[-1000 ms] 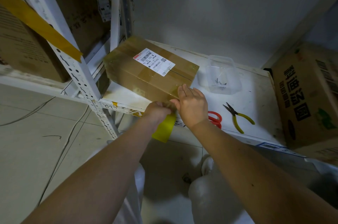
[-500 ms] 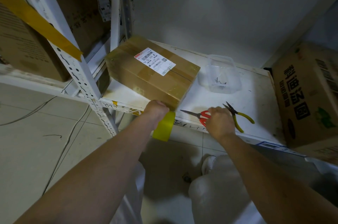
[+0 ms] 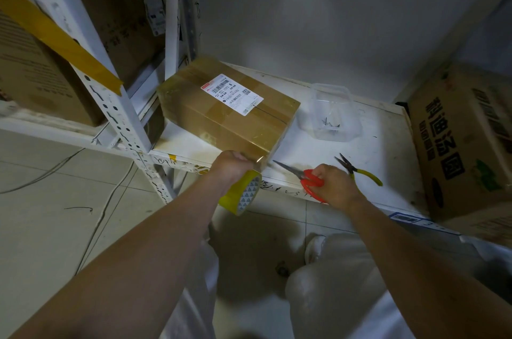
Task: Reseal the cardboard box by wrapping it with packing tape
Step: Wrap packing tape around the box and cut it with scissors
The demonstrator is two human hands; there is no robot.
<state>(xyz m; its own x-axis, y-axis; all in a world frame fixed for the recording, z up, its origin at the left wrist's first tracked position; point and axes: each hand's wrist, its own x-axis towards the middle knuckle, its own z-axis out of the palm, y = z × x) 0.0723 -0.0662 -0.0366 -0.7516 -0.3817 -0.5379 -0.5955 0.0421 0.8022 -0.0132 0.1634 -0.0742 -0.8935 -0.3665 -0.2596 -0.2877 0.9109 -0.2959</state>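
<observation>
Cardboard box [image 3: 227, 114] on shelf [image 3: 368, 150], left hand [image 3: 231, 168] apparently gripping tape roll [image 3: 243, 194], right hand [image 3: 333, 186] gripping scissors [image 3: 302, 175]

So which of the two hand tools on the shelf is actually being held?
The red-handled scissors, gripped by the right hand, blades pointing toward the box. The yellow-handled pliers lie untouched beside them.

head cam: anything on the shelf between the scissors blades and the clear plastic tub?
Nothing; in the head view that stretch of white shelf is bare between the scissors and the clear tub. The cardboard box sits left of it.
</observation>
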